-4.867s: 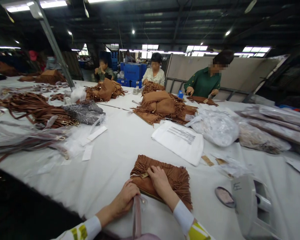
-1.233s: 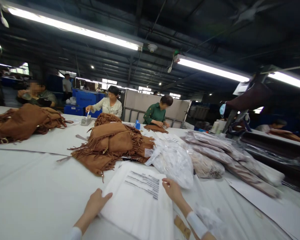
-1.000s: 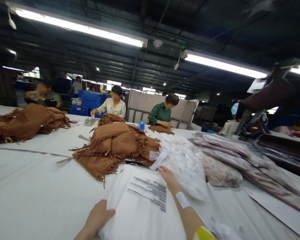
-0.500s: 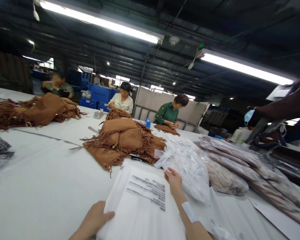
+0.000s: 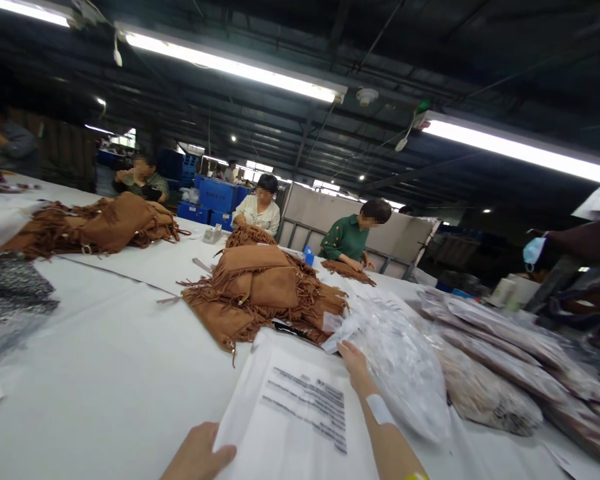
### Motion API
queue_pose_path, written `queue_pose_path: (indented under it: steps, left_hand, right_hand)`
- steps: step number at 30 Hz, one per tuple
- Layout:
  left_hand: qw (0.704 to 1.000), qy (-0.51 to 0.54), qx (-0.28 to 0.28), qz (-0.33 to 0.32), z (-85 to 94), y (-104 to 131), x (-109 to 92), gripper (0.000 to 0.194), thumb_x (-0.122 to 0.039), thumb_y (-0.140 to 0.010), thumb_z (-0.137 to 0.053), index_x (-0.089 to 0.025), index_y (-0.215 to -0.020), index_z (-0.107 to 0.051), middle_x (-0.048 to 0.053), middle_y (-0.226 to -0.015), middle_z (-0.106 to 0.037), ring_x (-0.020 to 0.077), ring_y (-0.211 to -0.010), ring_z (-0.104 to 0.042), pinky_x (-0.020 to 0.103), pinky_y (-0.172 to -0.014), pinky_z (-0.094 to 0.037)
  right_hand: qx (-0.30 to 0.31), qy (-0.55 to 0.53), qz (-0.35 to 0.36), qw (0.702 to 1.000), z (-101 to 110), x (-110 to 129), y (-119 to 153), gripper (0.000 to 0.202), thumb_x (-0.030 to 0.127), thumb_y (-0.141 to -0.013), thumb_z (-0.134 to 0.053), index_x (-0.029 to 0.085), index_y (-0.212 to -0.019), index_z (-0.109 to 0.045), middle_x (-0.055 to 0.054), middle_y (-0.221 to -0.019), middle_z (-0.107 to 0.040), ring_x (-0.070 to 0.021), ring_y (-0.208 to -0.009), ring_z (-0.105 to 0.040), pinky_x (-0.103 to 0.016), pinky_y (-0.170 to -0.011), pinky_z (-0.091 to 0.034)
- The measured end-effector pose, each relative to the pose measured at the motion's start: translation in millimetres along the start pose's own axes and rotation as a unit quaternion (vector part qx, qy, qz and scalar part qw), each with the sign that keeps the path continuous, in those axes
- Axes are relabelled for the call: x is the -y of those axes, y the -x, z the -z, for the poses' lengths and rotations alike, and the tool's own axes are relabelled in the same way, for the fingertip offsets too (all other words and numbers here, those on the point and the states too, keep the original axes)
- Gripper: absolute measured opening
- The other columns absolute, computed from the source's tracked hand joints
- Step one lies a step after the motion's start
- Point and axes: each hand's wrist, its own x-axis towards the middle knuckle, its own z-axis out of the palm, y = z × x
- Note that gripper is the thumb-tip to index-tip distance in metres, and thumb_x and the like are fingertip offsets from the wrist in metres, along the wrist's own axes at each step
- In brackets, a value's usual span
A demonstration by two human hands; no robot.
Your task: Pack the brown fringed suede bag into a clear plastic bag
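Observation:
In front of me lies a white package in clear plastic (image 5: 300,413), printed with several lines of black text. My left hand (image 5: 200,453) is closed on its lower left edge, thumb on top and the other fingers hidden below. My right hand (image 5: 356,365) is at the upper right edge of the package, its fingers together against the near end of a pile of clear plastic bags (image 5: 405,367). Some of its fingertips are hidden. Just beyond the package is a heap of brown fringed suede bags (image 5: 260,287) with metal clips.
More brown fringed bags (image 5: 115,227) lie on the white table (image 5: 105,373) at left, near a black-and-white speckled piece (image 5: 10,287). Plastic-wrapped goods (image 5: 500,340) are stacked at right. Co-workers (image 5: 353,233) are across the table, one handling a brown fringed piece.
The view has shifted, so the scene sits lower and further right. My right fingers, spread slightly before, are now closer together against the clear plastic. My left hand keeps its hold.

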Motion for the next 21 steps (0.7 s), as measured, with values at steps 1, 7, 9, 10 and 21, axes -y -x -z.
queue_pose_path:
  steps: [1,7,9,10,21]
  left_hand:
    - [1.000,0.004,0.005,-0.001,-0.5,-2.6,2.0,0.019,-0.028,-0.074,-0.053,-0.018,-0.077,-0.070,0.002,-0.081,-0.075,0.0251,-0.084,-0.069,0.025,-0.067,-0.048]
    - [0.998,0.057,0.012,-0.009,-0.6,-3.2,5.2,0.021,-0.026,-0.074,-0.052,-0.018,-0.080,-0.071,0.000,-0.087,-0.075,0.0236,-0.085,-0.069,0.024,-0.071,-0.049]
    - [0.998,0.062,0.005,-0.009,0.4,0.8,2.8,0.022,-0.027,-0.076,-0.051,-0.017,-0.081,-0.070,0.002,-0.090,-0.075,0.0235,-0.087,-0.069,0.024,-0.072,-0.049]
    - [0.998,0.059,0.002,-0.006,0.8,2.9,1.3,0.023,-0.029,-0.077,-0.051,-0.017,-0.080,-0.070,0.003,-0.090,-0.075,0.0237,-0.087,-0.069,0.025,-0.072,-0.049]
    - [0.999,0.026,-0.032,0.009,6.8,25.2,-14.8,0.031,-0.036,-0.078,-0.052,-0.014,-0.090,-0.070,0.011,-0.095,-0.074,0.0250,-0.094,-0.066,0.028,-0.081,-0.046]
  right_hand:
    - [0.001,0.000,-0.016,1.000,-3.8,-2.2,-6.4,0.026,0.038,-0.089,-0.059,0.015,-0.101,-0.062,-0.005,-0.105,-0.066,-0.0183,-0.094,-0.063,-0.041,-0.086,-0.051]
    - [-0.045,-0.037,-0.019,0.998,-8.7,-8.2,-8.2,0.040,0.048,-0.071,-0.069,0.013,-0.089,-0.068,-0.009,-0.087,-0.072,-0.0234,-0.088,-0.064,-0.035,-0.080,-0.050]
    - [-0.039,-0.056,-0.006,0.998,-5.2,-4.5,9.5,0.050,0.053,-0.061,-0.069,0.013,-0.092,-0.070,-0.007,-0.079,-0.072,-0.0234,-0.080,-0.065,-0.032,-0.071,-0.051]
    - [-0.029,-0.064,0.002,0.998,-2.4,-1.5,20.9,0.055,0.054,-0.058,-0.069,0.013,-0.095,-0.070,-0.006,-0.077,-0.072,-0.0219,-0.075,-0.065,-0.031,-0.067,-0.051]
    - [0.021,-0.015,-0.002,1.000,48.1,24.7,78.2,0.051,0.039,-0.057,-0.066,0.013,-0.100,-0.071,-0.013,-0.104,-0.072,-0.0268,-0.094,-0.065,-0.036,-0.080,-0.049]
